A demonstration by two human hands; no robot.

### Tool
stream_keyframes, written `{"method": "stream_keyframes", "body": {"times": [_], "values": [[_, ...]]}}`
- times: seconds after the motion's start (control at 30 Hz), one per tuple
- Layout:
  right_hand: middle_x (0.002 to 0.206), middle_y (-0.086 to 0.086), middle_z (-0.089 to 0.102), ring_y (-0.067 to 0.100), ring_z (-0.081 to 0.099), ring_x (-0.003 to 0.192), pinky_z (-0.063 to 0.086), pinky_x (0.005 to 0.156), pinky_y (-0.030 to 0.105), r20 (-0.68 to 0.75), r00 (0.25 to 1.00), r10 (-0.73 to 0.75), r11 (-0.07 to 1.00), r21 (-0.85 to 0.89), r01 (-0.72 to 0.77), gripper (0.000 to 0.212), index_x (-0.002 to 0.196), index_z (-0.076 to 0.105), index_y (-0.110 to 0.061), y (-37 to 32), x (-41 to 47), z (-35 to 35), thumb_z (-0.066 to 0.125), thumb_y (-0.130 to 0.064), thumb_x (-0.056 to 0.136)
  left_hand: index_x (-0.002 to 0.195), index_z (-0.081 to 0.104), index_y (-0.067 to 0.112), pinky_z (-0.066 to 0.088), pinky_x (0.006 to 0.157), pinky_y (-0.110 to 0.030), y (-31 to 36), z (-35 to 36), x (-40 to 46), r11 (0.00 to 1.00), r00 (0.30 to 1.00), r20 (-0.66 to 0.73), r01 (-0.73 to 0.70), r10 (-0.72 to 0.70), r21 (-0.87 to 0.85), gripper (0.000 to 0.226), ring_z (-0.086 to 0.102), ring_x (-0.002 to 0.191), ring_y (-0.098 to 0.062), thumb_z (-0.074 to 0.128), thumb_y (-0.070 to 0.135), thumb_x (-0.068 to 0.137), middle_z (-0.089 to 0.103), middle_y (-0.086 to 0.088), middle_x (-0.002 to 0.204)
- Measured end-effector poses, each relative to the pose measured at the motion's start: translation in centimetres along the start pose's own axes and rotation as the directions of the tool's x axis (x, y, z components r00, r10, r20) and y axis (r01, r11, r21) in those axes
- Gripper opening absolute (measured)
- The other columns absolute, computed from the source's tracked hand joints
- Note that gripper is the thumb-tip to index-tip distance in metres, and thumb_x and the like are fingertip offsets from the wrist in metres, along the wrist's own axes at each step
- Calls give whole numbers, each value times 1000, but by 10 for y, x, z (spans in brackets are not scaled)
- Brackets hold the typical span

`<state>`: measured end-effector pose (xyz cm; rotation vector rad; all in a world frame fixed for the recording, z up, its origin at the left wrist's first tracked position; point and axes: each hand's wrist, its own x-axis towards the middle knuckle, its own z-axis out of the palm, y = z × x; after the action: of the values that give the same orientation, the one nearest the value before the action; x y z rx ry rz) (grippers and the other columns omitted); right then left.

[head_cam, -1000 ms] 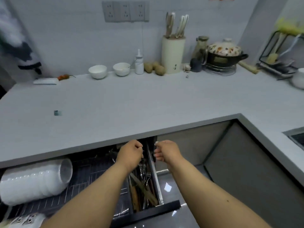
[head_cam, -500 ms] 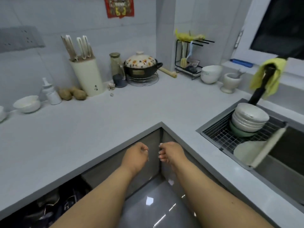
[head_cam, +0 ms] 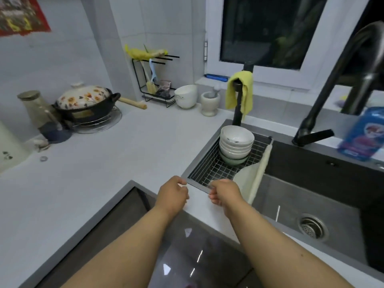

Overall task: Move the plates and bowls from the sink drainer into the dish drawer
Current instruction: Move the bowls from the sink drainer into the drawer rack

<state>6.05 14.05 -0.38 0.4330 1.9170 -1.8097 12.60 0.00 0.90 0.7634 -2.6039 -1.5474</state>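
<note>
Bowls [head_cam: 236, 144] on drainer [head_cam: 209, 169] in sink [head_cam: 311, 196]

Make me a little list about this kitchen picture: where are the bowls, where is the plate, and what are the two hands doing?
bowls: white stack of bowls on a green bowl, standing in the sink drainer
plate: white plate leaning at the drainer's right edge
left hand: fingers loosely curled, holding nothing, near the drainer's front corner
right hand: fingers loosely curled, holding nothing, near the drainer's front edge
dish drawer: not in view
</note>
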Motion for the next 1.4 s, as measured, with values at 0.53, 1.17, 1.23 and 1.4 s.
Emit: {"method": "stream_keyframes", "body": {"times": [0.53, 1.17, 1.23, 1.4], "values": [[112, 0, 47, 19, 55, 78, 43, 61, 28, -341, 877, -337, 835, -538, 112, 23, 107, 55, -16, -75, 127, -57, 50, -13, 84, 100, 57, 23, 57, 74, -39, 53, 56, 121, 996, 972, 217, -93, 93, -6, 15, 63, 69, -19, 45, 18, 92, 68, -4, 76], [113, 14, 66, 33, 61, 106, 42, 76, 31, -156, 955, -251, 442, -896, -30, 46, 116, 60, -6, -127, 187, -40, 56, -44, 90, 104, 58, 21, 55, 73, -38, 45, 52, 159, 997, 967, 242, -79, 79, -8, 23, 61, 69, -18, 43, 10, 92, 68, -4, 76], [108, 15, 65, 34, 60, 108, 40, 75, 31, -185, 956, -226, 495, -867, -51, 44, 111, 59, -7, -129, 187, -37, 53, -46, 92, 104, 58, 21, 55, 73, -38, 44, 52, 160, 997, 968, 240, -79, 78, -6, 21, 61, 69, -18, 43, 11, 93, 68, -4, 77], [108, 16, 65, 32, 59, 101, 34, 69, 27, -187, 899, -395, 564, -822, 77, 33, 110, 63, -1, -134, 176, -39, 55, -30, 95, 102, 58, 21, 54, 74, -37, 46, 51, 159, 997, 971, 225, -77, 81, -25, 22, 62, 69, -19, 42, 10, 92, 69, -5, 76]]}}
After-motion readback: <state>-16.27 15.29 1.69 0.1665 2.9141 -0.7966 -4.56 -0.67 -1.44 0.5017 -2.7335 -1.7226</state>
